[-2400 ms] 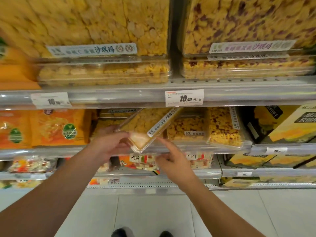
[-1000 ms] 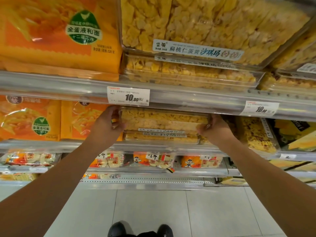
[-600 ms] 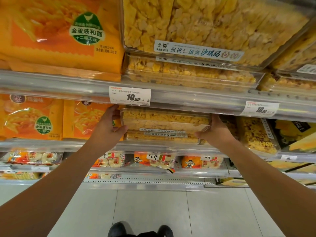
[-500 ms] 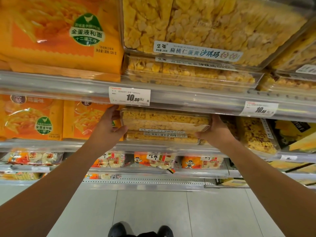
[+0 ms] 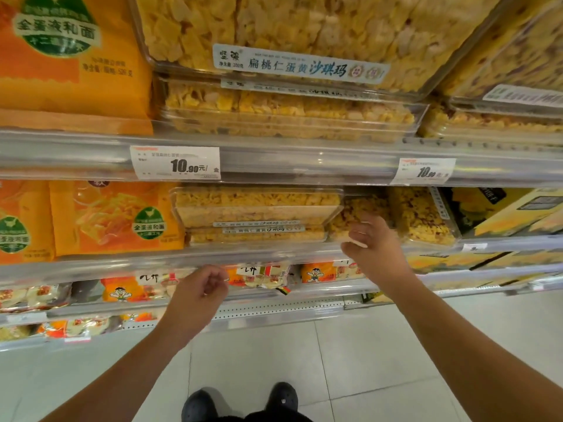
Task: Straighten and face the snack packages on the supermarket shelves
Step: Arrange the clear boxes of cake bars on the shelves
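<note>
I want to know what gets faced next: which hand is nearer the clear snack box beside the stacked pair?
Right. The right hand reaches up at the front of the clear snack box; the left hand hangs lower, below the shelf edge.

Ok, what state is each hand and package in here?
left hand: loosely curled, empty, below the shelf edge
right hand: fingers relaxed, holding nothing, near the tilted box
top clear snack box: stacked flat, label forward
tilted clear box: leaning, not faced
orange bags: upright, front forward
</note>
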Demonstrator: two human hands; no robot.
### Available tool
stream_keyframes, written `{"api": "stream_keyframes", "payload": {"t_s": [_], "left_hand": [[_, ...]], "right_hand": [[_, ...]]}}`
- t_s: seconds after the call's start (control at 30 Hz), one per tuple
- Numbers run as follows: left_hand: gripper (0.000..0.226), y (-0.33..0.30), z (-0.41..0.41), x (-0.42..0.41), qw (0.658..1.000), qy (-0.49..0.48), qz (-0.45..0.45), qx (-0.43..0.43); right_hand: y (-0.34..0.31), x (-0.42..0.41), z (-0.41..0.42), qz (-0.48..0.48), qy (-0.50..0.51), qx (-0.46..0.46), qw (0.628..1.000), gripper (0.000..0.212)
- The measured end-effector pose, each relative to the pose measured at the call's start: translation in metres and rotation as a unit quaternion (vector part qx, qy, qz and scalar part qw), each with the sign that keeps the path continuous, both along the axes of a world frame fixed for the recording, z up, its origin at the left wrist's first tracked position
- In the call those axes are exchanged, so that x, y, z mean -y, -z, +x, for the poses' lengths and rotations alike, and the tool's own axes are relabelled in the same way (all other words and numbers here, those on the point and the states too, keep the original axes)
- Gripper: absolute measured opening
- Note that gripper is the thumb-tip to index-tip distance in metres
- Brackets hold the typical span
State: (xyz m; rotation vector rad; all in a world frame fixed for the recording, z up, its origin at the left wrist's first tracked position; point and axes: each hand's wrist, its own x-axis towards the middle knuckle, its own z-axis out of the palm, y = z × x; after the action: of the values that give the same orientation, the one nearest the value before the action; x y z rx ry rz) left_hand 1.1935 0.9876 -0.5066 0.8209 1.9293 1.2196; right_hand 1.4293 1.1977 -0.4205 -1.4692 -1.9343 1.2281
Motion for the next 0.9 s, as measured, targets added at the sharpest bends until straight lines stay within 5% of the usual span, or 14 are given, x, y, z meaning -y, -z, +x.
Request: {"api": "stream_keyframes", "payload": {"t_s": [0.17, 0.43, 0.63, 0.8, 0.9], "left_hand": [[0.015, -0.014, 0.058, -0.059, 0.988, 0.149, -0.034, 0.020], [0.015, -0.057, 0.163, -0.153, 0.981, 0.178, -0.015, 0.081], [0.031, -0.072, 0.245, -0.210, 0.983, 0.111, -0.054, 0.133], [0.054, -0.074, 0.277, -0.229, 0.940, -0.036, -0.031, 0.339], [0.072, -0.076, 0.279, -0.229, 0.944, -0.089, -0.039, 0.315]], "right_hand": [[0.002, 0.003, 0.065, -0.107, 0.112, -0.069, 0.986, 0.040], [-0.002, -0.062, 0.140, -0.340, 0.209, -0.324, 0.857, 0.049], [0.008, -0.105, 0.156, -0.335, 0.184, -0.295, 0.876, 0.051], [0.013, -0.109, 0.161, -0.360, 0.111, -0.289, 0.880, 0.048], [0.013, -0.100, 0.158, -0.350, 0.049, -0.236, 0.905, 0.044]]}}
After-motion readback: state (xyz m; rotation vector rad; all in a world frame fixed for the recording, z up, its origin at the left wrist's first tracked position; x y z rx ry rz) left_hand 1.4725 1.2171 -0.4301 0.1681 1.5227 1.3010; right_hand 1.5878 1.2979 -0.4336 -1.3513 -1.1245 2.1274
